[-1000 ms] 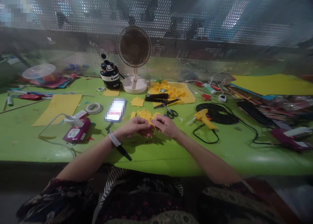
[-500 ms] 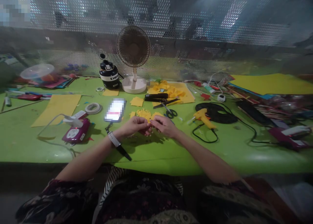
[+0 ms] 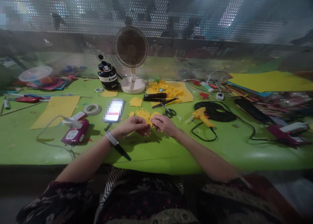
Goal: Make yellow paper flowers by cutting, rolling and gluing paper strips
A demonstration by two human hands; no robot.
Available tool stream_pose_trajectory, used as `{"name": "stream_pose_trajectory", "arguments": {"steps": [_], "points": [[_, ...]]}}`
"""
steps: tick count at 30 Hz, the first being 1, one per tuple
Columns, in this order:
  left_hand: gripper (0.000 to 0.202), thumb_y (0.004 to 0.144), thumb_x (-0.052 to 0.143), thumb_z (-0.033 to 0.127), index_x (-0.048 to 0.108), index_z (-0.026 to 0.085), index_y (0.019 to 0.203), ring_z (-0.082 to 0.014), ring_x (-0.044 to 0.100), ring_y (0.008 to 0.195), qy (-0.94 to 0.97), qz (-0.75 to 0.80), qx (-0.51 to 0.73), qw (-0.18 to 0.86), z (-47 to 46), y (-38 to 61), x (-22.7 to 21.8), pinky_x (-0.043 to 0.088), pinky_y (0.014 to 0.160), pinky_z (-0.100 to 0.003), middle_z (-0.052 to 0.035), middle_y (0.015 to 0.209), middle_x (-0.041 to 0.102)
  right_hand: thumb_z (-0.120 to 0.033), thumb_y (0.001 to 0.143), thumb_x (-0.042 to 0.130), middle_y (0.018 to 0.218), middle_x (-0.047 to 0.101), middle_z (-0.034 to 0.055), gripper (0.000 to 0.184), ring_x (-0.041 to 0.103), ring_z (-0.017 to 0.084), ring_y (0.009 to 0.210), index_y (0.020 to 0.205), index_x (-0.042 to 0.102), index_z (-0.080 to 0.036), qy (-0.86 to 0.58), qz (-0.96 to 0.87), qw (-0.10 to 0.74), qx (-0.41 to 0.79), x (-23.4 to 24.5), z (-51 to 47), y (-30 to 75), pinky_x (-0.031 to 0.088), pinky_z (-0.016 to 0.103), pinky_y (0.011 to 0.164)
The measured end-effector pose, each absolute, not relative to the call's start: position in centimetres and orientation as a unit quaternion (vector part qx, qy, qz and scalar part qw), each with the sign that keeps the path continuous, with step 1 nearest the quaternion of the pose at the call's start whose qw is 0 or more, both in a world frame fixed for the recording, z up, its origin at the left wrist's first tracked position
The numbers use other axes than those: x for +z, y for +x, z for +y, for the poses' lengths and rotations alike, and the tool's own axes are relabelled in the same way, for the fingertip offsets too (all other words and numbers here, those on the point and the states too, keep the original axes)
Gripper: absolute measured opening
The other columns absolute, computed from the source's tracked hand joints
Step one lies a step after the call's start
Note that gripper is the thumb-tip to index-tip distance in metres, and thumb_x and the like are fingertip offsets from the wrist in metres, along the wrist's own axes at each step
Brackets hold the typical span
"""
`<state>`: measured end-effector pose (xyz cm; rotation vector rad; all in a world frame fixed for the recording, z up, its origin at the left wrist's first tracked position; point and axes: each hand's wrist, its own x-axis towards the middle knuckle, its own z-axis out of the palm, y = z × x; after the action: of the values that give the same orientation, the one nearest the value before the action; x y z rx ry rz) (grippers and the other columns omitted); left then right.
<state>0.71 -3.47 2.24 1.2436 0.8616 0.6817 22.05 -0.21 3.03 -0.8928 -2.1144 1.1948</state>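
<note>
Shift: the fingertips of the left hand (image 3: 134,126) and right hand (image 3: 165,125) had parted slightly since half a second before, baring more of the yellow paper piece (image 3: 148,120).
Bench (image 3: 156,159): green, spread across the whole width in front of the person.
Sheet stack (image 3: 271,82): yellow on top, on the far right of the bench.
Fan (image 3: 131,46): upright at the back, just beside a black bottle (image 3: 108,80) with a white band.
Left hand: fingers pinched on the paper piece from its left side.
Right hand: fingers closed on the piece's right edge, partly hiding it.
Glue gun (image 3: 202,116): yellow, lying to the right of the right hand.
Phone (image 3: 113,110): screen lit, lying beyond the left wrist.
Scissors (image 3: 170,112): lying beyond the right hand, near a black stapler (image 3: 155,96).
Tape roll (image 3: 92,109): flat, left of the phone.
Yellow scraps (image 3: 141,113): heaped just beyond the fingertips.
Paper piece: held between both hands, above the bench; its exact shape could not be told.
</note>
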Motion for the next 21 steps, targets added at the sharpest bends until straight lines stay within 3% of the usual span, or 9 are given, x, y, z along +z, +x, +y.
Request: {"name": "stream_pose_trajectory", "arguments": {"steps": [5,17,21], "points": [[0.03,0.078,0.079,0.04,0.069,0.012,0.08,-0.0134,0.073,0.069,0.549,0.383,0.293,0.683,-3.6,0.8,2.3,0.059,0.066,-0.024,-0.0089,0.08,0.076,-0.037,0.084,0.058,0.056,0.047,-0.0048,0.022,0.042,0.011,0.052,0.07,0.053,-0.02,-0.32,-0.792,0.276,0.44,3.2,-0.4,22.0,0.032,0.025,0.051],[0.028,0.082,0.076,0.038,0.069,0.013,0.095,-0.0116,0.071,0.069,0.513,0.418,0.373,0.651,-3.1,0.9,1.3,0.057,0.064,-0.022,-0.0072,0.084,0.076,-0.037,0.089,0.053,0.059,0.054,-0.0038,0.024,0.051,0.011,0.048,0.074,0.055,-0.019,-0.33,-0.784,0.277,0.447,3.0,-0.1,21.9,0.04,0.024,0.05],[0.025,0.082,0.076,0.035,0.068,0.013,0.09,-0.0109,0.07,0.068,0.491,0.434,0.398,0.642,-3.2,1.1,1.8,0.057,0.066,-0.023,-0.0075,0.085,0.076,-0.039,0.092,0.052,0.066,0.061,0.0003,0.027,0.056,0.014,0.056,0.077,0.059,-0.018,-0.407,-0.804,0.251,0.354,3.9,1.4,23.0,0.043,0.026,0.056]]}}
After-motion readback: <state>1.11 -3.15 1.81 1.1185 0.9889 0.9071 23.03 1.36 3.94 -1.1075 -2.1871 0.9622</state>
